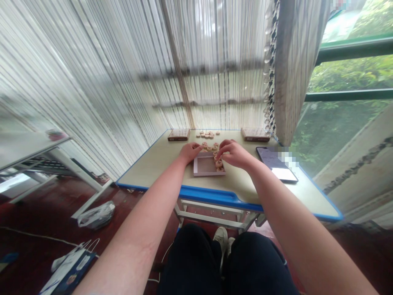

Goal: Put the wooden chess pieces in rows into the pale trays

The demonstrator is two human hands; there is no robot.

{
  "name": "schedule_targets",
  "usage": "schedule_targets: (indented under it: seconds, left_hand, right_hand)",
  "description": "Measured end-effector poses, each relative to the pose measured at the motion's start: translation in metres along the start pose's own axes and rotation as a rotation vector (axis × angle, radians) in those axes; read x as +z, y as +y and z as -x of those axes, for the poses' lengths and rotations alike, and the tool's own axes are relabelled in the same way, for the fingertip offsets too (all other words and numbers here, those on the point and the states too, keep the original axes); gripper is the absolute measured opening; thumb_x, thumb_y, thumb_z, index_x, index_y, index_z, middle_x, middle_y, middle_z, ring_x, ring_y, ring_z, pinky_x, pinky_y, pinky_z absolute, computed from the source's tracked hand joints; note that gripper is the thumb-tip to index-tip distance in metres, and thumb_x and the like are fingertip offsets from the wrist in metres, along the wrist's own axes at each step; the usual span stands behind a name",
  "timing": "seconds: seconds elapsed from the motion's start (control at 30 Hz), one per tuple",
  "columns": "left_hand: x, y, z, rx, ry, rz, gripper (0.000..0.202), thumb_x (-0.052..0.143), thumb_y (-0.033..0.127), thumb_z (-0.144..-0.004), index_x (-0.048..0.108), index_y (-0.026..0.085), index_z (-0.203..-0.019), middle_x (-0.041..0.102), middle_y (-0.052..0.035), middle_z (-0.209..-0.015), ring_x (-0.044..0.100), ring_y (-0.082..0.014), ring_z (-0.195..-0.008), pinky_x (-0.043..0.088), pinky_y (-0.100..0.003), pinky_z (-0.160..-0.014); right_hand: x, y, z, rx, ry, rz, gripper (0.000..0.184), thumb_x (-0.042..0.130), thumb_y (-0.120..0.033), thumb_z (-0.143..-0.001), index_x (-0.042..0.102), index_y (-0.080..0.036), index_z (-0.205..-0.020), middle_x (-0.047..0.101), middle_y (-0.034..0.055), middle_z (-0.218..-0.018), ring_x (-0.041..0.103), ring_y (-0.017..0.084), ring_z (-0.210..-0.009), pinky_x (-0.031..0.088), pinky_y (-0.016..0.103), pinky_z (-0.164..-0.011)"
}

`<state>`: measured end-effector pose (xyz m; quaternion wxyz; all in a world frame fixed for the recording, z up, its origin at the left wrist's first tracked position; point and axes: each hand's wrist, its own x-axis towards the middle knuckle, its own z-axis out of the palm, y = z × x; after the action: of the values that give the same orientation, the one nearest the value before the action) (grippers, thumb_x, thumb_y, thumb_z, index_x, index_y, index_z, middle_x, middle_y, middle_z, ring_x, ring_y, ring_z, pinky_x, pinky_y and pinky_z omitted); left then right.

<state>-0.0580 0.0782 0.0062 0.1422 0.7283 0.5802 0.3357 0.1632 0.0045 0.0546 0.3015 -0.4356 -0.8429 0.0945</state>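
A shallow white box lies on the beige desk in front of me. Round wooden game pieces lie scattered behind it, and a few sit stacked along its right inner wall. My left hand rests at the box's far left corner, fingers curled, fingertips among the loose pieces. My right hand hovers over the box's right side, its fingers pinched together on a piece.
Two flat wooden boxes lie at the desk's far edge. A dark phone lies right of my right hand. Curtains hang behind the desk, a window at right. Another table stands left; bags lie on the floor.
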Motion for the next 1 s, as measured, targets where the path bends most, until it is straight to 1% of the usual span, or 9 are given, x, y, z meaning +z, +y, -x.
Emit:
schedule_targets:
  seconds: [0.07,0.1,0.17,0.27,0.37,0.5,0.73,0.9,1.0]
  left_hand:
    - [0.000,0.001,0.000,0.002,0.001,-0.019,0.046,0.050,0.054,-0.079,0.071,0.017,-0.096,0.072,-0.0058,-0.093,0.063,-0.0199,-0.089,0.046,-0.028,-0.079]
    - [0.000,0.001,0.000,0.006,0.004,-0.023,0.045,0.049,0.053,-0.080,0.071,0.017,-0.096,0.072,-0.0058,-0.092,0.063,-0.0199,-0.089,0.046,-0.028,-0.079]
    - [-0.001,0.001,0.000,0.018,0.006,-0.022,0.044,0.047,0.052,-0.081,0.071,0.018,-0.095,0.072,-0.0057,-0.091,0.064,-0.0200,-0.088,0.046,-0.028,-0.078]
    - [-0.001,0.001,0.000,0.026,0.008,-0.022,0.043,0.045,0.049,-0.083,0.071,0.018,-0.095,0.072,-0.0058,-0.091,0.064,-0.0198,-0.089,0.046,-0.028,-0.078]
    - [-0.001,0.002,0.000,0.025,0.007,-0.018,0.041,0.042,0.046,-0.085,0.071,0.018,-0.096,0.072,-0.0061,-0.095,0.063,-0.0195,-0.092,0.045,-0.027,-0.081]
    - [-0.003,0.005,0.001,-0.004,-0.009,-0.013,0.040,0.041,0.042,-0.087,0.071,0.019,-0.098,0.071,-0.0066,-0.100,0.063,-0.0189,-0.096,0.045,-0.026,-0.085]
    - [-0.003,0.006,0.001,0.004,-0.011,-0.038,0.041,0.041,0.044,-0.087,0.071,0.019,-0.096,0.071,-0.0075,-0.099,0.063,-0.0204,-0.093,0.045,-0.028,-0.082]
    - [-0.004,0.007,0.001,-0.007,-0.016,-0.043,0.040,0.041,0.043,-0.087,0.071,0.019,-0.096,0.071,-0.0071,-0.098,0.063,-0.0200,-0.093,0.045,-0.027,-0.081]
    - [-0.003,0.007,0.000,-0.005,-0.015,-0.053,0.040,0.041,0.044,-0.087,0.071,0.019,-0.095,0.071,-0.0069,-0.097,0.063,-0.0200,-0.093,0.045,-0.027,-0.081]
  right_hand:
    - [-0.002,0.013,-0.002,0.140,0.213,0.030,0.031,0.046,-0.012,-0.070,0.075,-0.021,-0.076,0.060,0.0071,-0.101,0.052,0.022,-0.098,0.039,0.035,-0.092]
    - [-0.002,0.021,-0.002,0.218,0.282,0.060,0.032,0.045,-0.012,-0.071,0.074,-0.020,-0.081,0.059,0.0084,-0.101,0.052,0.023,-0.098,0.040,0.036,-0.091]
    - [-0.004,0.036,-0.003,0.362,0.338,0.142,0.032,0.047,-0.015,-0.071,0.074,-0.019,-0.088,0.059,0.0112,-0.103,0.053,0.026,-0.098,0.041,0.038,-0.088]
    - [-0.003,0.048,-0.001,0.436,0.230,0.232,0.030,0.052,-0.022,-0.071,0.074,-0.020,-0.093,0.062,0.0126,-0.099,0.054,0.028,-0.096,0.042,0.038,-0.085]
    - [0.002,0.048,0.000,0.369,0.091,0.263,0.029,0.055,-0.028,-0.072,0.074,-0.022,-0.093,0.065,0.0106,-0.099,0.055,0.026,-0.094,0.041,0.036,-0.087]
    - [0.010,0.043,0.000,0.276,-0.015,0.297,0.030,0.058,-0.039,-0.073,0.074,-0.025,-0.094,0.065,0.0069,-0.110,0.051,0.027,-0.103,0.039,0.035,-0.090]
    - [0.013,0.046,-0.002,0.245,-0.045,0.357,0.028,0.057,-0.041,-0.075,0.074,-0.025,-0.090,0.066,0.0081,-0.105,0.051,0.026,-0.102,0.038,0.036,-0.090]
    - [0.015,0.047,-0.002,0.271,-0.036,0.352,0.037,0.059,-0.043,-0.074,0.071,-0.024,-0.102,0.067,0.0076,-0.103,0.053,0.025,-0.100,0.038,0.035,-0.090]
    - [0.016,0.048,-0.002,0.266,-0.062,0.363,0.030,0.058,-0.042,-0.074,0.074,-0.025,-0.094,0.067,0.0080,-0.101,0.052,0.026,-0.104,0.038,0.035,-0.090]
